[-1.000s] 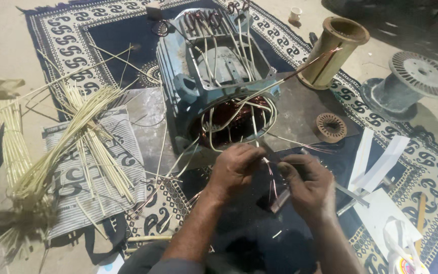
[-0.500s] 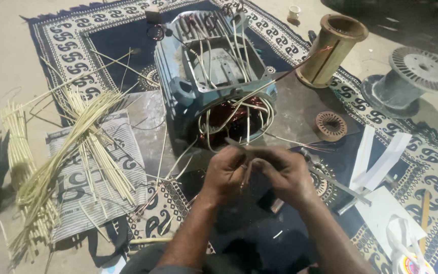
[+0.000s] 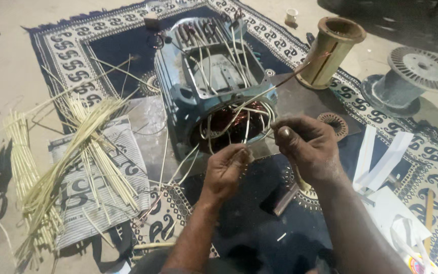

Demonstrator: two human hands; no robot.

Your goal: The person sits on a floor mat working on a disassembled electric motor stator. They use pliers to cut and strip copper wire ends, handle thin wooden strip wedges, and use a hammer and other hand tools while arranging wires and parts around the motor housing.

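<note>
1. My left hand (image 3: 225, 170) pinches thin wires (image 3: 247, 119) just before the blue motor (image 3: 214, 89) on the rug (image 3: 77, 50).
2. My right hand (image 3: 307, 149) has its grip closed on a copper wire (image 3: 292, 77) running to the spool (image 3: 330, 50).
3. Pale sticks (image 3: 92, 152) lie left.

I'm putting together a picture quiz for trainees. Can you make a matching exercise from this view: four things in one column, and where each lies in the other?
Things:
1. blue motor housing
2. brass-coloured spool
3. bundle of pale sticks
4. grey empty reel

Places:
A. far right, on the bare floor beyond the rug's edge
B. left, across a printed cloth
C. middle of the rug, just beyond both hands
D. upright behind the motor, to its right

Pairs: 1-C, 2-D, 3-B, 4-A
</note>
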